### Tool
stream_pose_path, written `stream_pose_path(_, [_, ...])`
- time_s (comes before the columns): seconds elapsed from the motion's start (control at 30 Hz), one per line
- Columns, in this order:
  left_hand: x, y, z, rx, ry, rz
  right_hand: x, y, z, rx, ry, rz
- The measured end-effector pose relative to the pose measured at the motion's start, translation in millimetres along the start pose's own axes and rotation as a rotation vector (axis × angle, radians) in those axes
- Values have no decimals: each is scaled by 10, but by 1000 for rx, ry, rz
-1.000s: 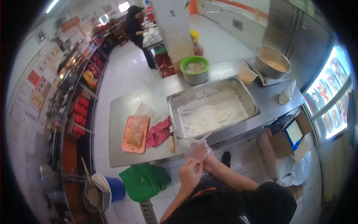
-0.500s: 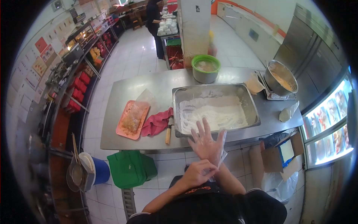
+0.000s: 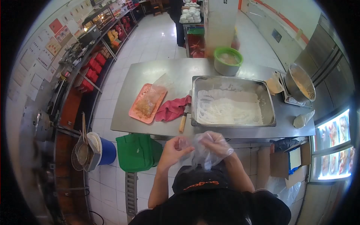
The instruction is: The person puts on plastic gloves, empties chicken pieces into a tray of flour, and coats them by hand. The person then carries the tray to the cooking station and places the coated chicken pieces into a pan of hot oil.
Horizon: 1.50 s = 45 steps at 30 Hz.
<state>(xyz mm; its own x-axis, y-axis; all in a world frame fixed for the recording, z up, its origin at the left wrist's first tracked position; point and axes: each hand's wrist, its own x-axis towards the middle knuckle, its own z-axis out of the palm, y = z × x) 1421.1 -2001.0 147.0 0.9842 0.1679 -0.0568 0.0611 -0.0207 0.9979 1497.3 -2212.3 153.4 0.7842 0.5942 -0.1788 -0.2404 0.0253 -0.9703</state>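
Note:
My right hand wears a clear plastic glove and pinches a second clear plastic glove. My left hand is bare and holds the other side of that plastic, its fingers closed on it. Both hands are in front of the table's near edge. Just beyond them lies a steel pan with white powder spread in it. To its left are a wooden-handled knife, a red cloth and a pink tray with a crumb-like food and a plastic bag on it.
On the steel table stand a green-rimmed pot, a metal bowl on a scale and a small bag. A green bin, a blue bucket and an open carton are below. A person stands beyond.
My right hand, spread with the glove on half a second ago, has closed on loose plastic. My left hand has moved from its wrist to the plastic. The view has shifted.

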Motion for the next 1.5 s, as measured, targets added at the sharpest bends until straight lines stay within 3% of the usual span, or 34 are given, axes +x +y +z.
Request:
stream_pose_path(0.07, [-46, -40, -157, -127, -126, -197, 69, 11, -153, 5, -16, 9])
stream_pose_path(0.13, [-84, -7, -243, -102, -136, -224, 86, -39, -291, -97, -140, 137])
stream_pose_path(0.3, [-117, 45, -287, -52, -166, -201, 213, 9, -449, -143, -278, 79])
stream_pose_path(0.37, [-146, 109, -300, -238, -219, -347, 250, -109, -441, -115, 3, 133])
stream_pose_path(0.4, [-160, 84, -316, -236, -214, -344, 272, -115, -443, -115, -2, 129])
stream_pose_path(0.47, [-175, -20, -327, -226, -154, -320, 276, -101, -497, 146, 335, 0])
stream_pose_path(0.67, [-149, -302, -141, -481, -23, -278, -103, -402, -507, 9, 421, -113])
stream_pose_path(0.77, [-125, -155, 86, -558, 89, -270, -268, -460, -339, -348, 233, -143])
stream_pose_path(0.83, [-105, -212, 199, -519, 54, -228, -326, -486, -99, -434, 76, -21])
stream_pose_path(0.9, [-93, -230, 332, -479, 11, -185, -275, -249, 147, -497, 48, -130])
stream_pose_path(0.97, [-74, -194, 447, -526, -11, -337, -212, 26, 182, -314, 15, -83])
stream_pose_path(1.03, [-33, -300, 403, -620, -65, -310, -162, 102, 161, 21, -49, -59])
stream_pose_path(1.1, [-29, -305, 290, -709, -112, -294, -160, 145, 27, -94, 16, -90])
stream_pose_path(1.17, [-9, -273, 186, 0, -68, -139, -163, 79, -67, -260, 128, -31])
stream_pose_path(1.3, [68, -162, 219, 6, 32, -155, -113, 117, -171, -91, 1, -25])
stream_pose_path(1.37, [61, 43, 369, -339, 94, -218, -90, 125, -110, 39, -18, -40])
stream_pose_path(1.5, [21, 38, 399, -320, 83, -174, -70, 169, -15, -90, -12, -29])
